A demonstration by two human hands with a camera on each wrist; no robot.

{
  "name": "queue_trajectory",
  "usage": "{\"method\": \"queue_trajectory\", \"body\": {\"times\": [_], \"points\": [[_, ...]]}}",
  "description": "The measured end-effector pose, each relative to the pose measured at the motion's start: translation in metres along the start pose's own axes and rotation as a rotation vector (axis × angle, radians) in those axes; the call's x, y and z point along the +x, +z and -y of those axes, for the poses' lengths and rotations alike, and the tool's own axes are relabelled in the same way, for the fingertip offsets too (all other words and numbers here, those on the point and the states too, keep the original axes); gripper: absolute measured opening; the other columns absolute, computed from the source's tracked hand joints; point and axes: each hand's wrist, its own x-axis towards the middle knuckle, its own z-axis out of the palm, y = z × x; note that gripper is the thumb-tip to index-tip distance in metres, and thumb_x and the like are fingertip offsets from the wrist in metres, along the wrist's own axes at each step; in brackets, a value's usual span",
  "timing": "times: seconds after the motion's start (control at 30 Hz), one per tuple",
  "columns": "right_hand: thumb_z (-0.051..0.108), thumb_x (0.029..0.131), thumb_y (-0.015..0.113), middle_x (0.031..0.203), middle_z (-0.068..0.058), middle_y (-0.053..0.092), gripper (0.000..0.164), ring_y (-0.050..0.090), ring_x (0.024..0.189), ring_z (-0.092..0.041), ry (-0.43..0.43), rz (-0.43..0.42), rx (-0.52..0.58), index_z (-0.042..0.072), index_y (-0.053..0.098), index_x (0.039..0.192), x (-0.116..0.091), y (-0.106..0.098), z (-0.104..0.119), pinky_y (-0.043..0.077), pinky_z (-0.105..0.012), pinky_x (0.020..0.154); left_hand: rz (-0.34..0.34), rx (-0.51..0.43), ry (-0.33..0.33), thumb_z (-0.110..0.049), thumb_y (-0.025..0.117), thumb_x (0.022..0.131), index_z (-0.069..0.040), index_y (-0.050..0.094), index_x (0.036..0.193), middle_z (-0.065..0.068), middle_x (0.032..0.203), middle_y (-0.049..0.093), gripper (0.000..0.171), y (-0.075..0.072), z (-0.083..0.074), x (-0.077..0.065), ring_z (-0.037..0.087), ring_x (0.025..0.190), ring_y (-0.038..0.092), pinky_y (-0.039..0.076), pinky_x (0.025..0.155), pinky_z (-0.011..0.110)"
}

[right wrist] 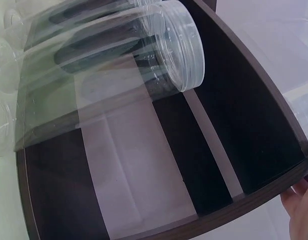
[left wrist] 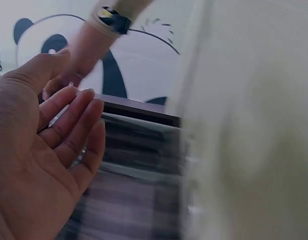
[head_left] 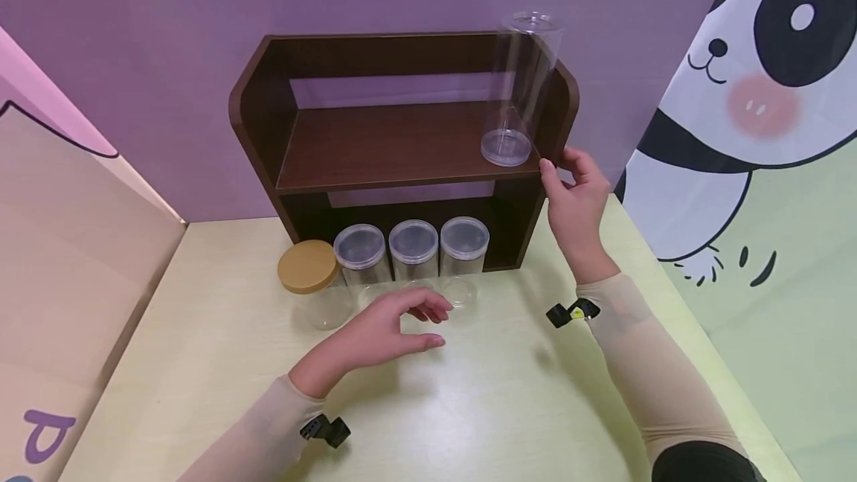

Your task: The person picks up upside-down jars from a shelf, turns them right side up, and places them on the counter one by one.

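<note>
A dark brown two-tier shelf [head_left: 388, 143] stands on the table against the purple backdrop. At its right side panel, my right hand [head_left: 579, 203] pinches the front edge, thumb in front and fingers behind. In the right wrist view its fingers [right wrist: 299, 205] show at the panel's edge. A tall clear jar [head_left: 506, 147] stands on the upper tier close to that side. My left hand [head_left: 384, 329] hovers before the lower tier, fingers loosely bent, holding nothing. Behind it stand three clear-lidded jars [head_left: 413, 244] in a row, with a tan-lidded jar [head_left: 309, 268] at their left.
The pale table [head_left: 469, 407] extends in front of the shelf. A wall with a panda picture [head_left: 750, 88] rises at the right, and a light panel [head_left: 74, 259] borders the table at the left. Both forearms reach in from the front.
</note>
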Motion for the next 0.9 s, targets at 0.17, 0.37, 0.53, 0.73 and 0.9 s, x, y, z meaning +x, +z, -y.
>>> {"method": "queue_trajectory", "body": {"times": [0.17,0.37,0.53,0.73,0.9], "points": [[0.013,0.106,0.074,0.115,-0.008,0.076,0.024,0.068,0.105,-0.013,-0.03,-0.018,-0.038,-0.003,0.075,0.123,-0.001,0.002,0.0,0.063,-0.022,0.088,-0.001,-0.018,0.06,-0.018,0.088,0.098,-0.016,0.072,0.134,-0.007,0.121,0.073,0.039,-0.012,-0.027,0.025,0.012,0.111,0.071,0.063,0.091,0.034],[0.012,0.105,0.074,0.116,-0.012,0.075,0.022,0.067,0.106,-0.013,-0.013,-0.037,-0.057,-0.002,0.075,0.122,0.0,0.007,0.0,0.062,-0.022,0.087,-0.124,0.057,0.143,-0.018,0.087,0.098,-0.01,0.072,0.134,0.002,0.124,0.073,0.04,-0.04,-0.067,0.069,0.018,0.109,0.072,0.063,0.09,0.04],[0.011,0.104,0.074,0.118,-0.014,0.075,0.023,0.067,0.107,-0.014,0.006,-0.036,-0.072,-0.001,0.074,0.123,0.0,0.01,0.0,0.062,-0.022,0.086,-0.257,0.151,0.165,-0.019,0.087,0.099,-0.008,0.067,0.141,0.006,0.132,0.068,0.049,-0.063,-0.087,0.109,0.019,0.119,0.068,0.058,0.1,0.035],[0.012,0.104,0.073,0.116,-0.013,0.075,0.022,0.067,0.106,-0.015,-0.002,-0.04,-0.065,-0.001,0.075,0.121,0.001,0.009,0.0,0.063,-0.023,0.087,-0.402,0.208,0.022,-0.024,0.092,0.094,-0.009,0.045,0.159,0.01,0.143,0.055,0.081,-0.075,-0.095,0.155,0.022,0.132,0.06,0.054,0.112,0.031],[0.013,0.104,0.073,0.115,-0.012,0.076,0.022,0.068,0.105,-0.014,-0.021,-0.035,-0.065,-0.001,0.075,0.12,0.002,0.008,0.0,0.064,-0.024,0.088,-0.439,0.165,-0.106,-0.027,0.094,0.091,-0.014,0.029,0.169,0.011,0.155,0.046,0.102,-0.079,-0.097,0.183,0.022,0.143,0.052,0.053,0.114,0.034]]}}
